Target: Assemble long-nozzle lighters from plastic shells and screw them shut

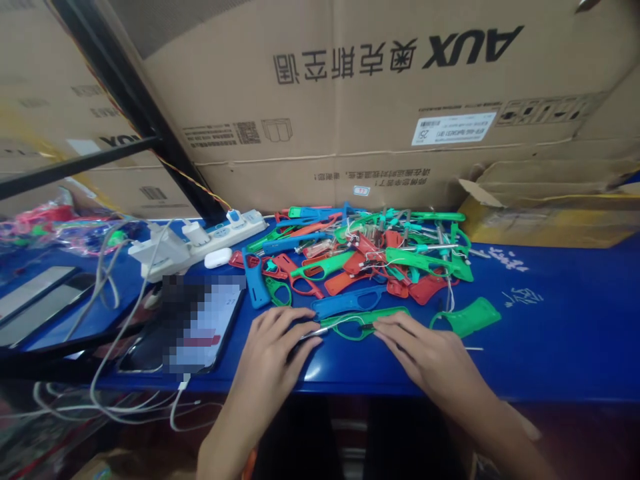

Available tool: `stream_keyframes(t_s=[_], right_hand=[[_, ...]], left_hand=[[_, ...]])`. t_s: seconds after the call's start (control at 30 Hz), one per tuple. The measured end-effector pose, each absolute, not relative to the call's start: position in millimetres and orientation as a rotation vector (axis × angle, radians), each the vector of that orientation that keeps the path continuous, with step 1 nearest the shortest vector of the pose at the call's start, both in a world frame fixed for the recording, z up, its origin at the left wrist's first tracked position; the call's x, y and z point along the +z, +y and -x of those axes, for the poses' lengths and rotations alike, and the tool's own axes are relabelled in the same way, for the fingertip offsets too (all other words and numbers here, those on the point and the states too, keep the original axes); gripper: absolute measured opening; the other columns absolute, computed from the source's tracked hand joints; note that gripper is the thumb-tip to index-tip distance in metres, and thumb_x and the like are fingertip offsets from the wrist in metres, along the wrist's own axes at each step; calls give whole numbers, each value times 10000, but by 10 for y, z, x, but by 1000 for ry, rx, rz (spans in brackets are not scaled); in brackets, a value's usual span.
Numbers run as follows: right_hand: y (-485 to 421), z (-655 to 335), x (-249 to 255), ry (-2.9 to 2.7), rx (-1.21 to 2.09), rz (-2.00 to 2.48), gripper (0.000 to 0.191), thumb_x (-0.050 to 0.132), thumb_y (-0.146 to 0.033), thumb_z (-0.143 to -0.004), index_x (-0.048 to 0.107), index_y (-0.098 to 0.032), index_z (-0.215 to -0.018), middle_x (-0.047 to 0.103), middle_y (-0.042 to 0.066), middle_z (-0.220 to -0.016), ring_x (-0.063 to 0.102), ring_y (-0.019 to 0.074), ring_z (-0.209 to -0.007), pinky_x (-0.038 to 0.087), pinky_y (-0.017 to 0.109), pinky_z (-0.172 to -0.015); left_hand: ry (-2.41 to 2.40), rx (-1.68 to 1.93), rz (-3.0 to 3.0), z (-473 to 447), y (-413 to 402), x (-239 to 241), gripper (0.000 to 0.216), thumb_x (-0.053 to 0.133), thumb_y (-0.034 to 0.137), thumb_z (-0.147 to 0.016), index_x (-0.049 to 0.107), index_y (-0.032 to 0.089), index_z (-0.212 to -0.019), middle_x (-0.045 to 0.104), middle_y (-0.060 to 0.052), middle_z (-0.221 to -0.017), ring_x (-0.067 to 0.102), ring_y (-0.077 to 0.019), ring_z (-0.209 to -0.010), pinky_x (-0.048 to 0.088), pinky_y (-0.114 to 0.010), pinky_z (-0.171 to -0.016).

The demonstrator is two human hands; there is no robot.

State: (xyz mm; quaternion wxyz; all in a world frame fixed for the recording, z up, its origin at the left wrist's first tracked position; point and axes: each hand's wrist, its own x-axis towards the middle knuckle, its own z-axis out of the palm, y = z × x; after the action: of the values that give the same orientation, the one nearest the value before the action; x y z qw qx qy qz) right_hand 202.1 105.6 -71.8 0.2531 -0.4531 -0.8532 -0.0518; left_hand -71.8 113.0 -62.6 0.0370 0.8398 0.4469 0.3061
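My left hand (277, 347) rests on the blue table (550, 333), its fingers curled around a thin metal rod (316, 331) that points right. My right hand (420, 350) lies beside it, fingertips pressing on a green plastic frame piece (363, 323) with an oval opening. The rod's tip meets the left end of that green piece. Just behind lies a blue frame piece (347, 302). A heap of green, red, orange and blue plastic parts (370, 250) with small wire springs is spread further back. A separate green handle part (467, 317) lies right of my right hand.
A phone (193, 327) with a cable lies left of my left hand. A white power strip (200, 240) with plugs and a white earbud case (218, 257) sit behind it. Large cardboard boxes (380, 100) wall the back. A tablet (35, 300) lies far left.
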Motion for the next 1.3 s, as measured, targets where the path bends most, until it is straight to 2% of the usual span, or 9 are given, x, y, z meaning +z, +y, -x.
stream_keyframes(t_s=[0.13,0.33,0.63,0.73,0.93,1.3], right_hand=[[1062,-2025,-720,-2313,-134,1210,347,409,-242,-1079,753,-206,-1047,773,49,-1026,746,118,-700,519,198,-537],[1060,-2018,-713,-2303,-117,1192,346,404,-247,-1082,744,-198,-1039,772,42,-1011,762,137,-744,528,208,-544],[1060,-2033,-702,-2305,-83,1169,341,402,-262,-1083,736,-205,-1045,774,43,-1018,750,127,-724,532,203,-554],[1059,-2043,-713,-2304,-77,1171,339,398,-252,-1082,733,-208,-1049,774,35,-1019,758,139,-740,541,216,-557],[1058,-2057,-749,-2306,-74,1161,333,396,-261,-1083,725,-210,-1064,773,37,-1036,763,147,-760,558,228,-579],[1043,-2059,-751,-2295,-49,1173,294,428,-258,-1071,717,-208,-1058,767,36,-1044,768,169,-795,574,247,-597]], left_hand=[[1333,973,-2584,628,1176,-601,128,589,199,-1009,704,229,-1058,746,-34,-1097,638,-225,-1005,451,-431,-896],[1362,906,-2633,610,1207,-594,195,545,226,-1031,737,239,-1062,744,-37,-1083,641,-224,-974,458,-431,-882],[1321,923,-2709,647,1227,-628,207,560,192,-1024,704,256,-1159,721,-8,-959,607,-178,-841,433,-394,-882],[1294,921,-2696,656,1211,-639,217,583,164,-1010,684,246,-1184,710,-8,-958,597,-173,-847,424,-394,-912],[1281,891,-2672,659,1198,-641,175,569,181,-1017,698,224,-1128,693,-44,-1047,600,-195,-917,431,-385,-869],[1292,894,-2623,630,1207,-636,162,584,189,-1010,723,239,-1077,699,-26,-1047,607,-191,-937,433,-383,-865]])
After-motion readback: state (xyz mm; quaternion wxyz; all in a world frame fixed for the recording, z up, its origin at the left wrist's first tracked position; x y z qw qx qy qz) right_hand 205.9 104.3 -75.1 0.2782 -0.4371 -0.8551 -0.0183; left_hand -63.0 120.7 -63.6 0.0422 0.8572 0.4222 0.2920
